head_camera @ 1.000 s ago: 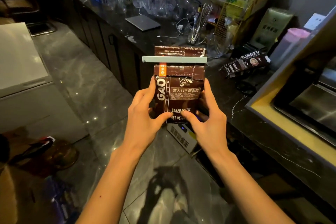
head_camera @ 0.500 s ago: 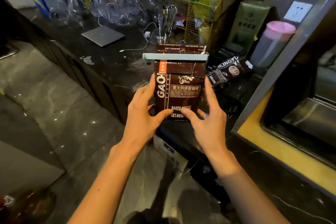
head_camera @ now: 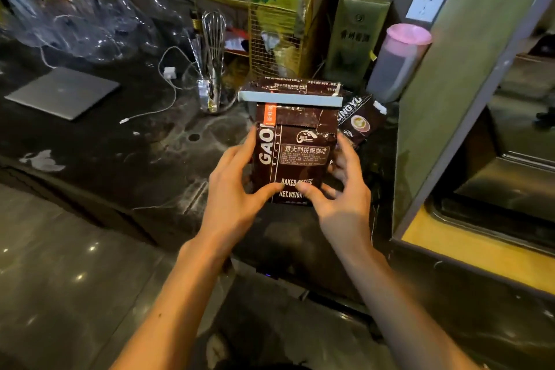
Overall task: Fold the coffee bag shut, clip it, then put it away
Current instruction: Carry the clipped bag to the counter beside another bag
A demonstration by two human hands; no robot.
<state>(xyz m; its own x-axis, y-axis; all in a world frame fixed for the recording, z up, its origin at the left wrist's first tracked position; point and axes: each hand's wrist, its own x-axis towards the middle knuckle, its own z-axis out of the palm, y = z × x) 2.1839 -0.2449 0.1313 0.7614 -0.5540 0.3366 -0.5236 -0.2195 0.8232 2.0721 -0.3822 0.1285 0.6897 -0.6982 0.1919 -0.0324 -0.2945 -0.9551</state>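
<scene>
A dark brown coffee bag (head_camera: pixel 295 156) with white lettering stands upright between my hands, over the dark counter (head_camera: pixel 126 153). Its top is folded over and a pale blue bar clip (head_camera: pixel 289 98) is clamped across the fold. My left hand (head_camera: pixel 232 189) grips the bag's left side, thumb on the front near the bottom. My right hand (head_camera: pixel 342 192) holds the right side, thumb on the lower front, fingers behind. I cannot tell if the bag's base touches the counter.
A second coffee bag (head_camera: pixel 359 123) lies right behind. Behind stand a glass with a whisk (head_camera: pixel 213 69), a wire basket (head_camera: pixel 274 39), a green box (head_camera: pixel 354 36) and a pink-lidded jar (head_camera: pixel 396 63). A laptop (head_camera: pixel 64 91) and cable lie left. A cabinet wall (head_camera: pixel 450 105) rises right.
Both hands have carried the clipped bag forward, from over the floor to over the counter, near the second bag. The grip is the same.
</scene>
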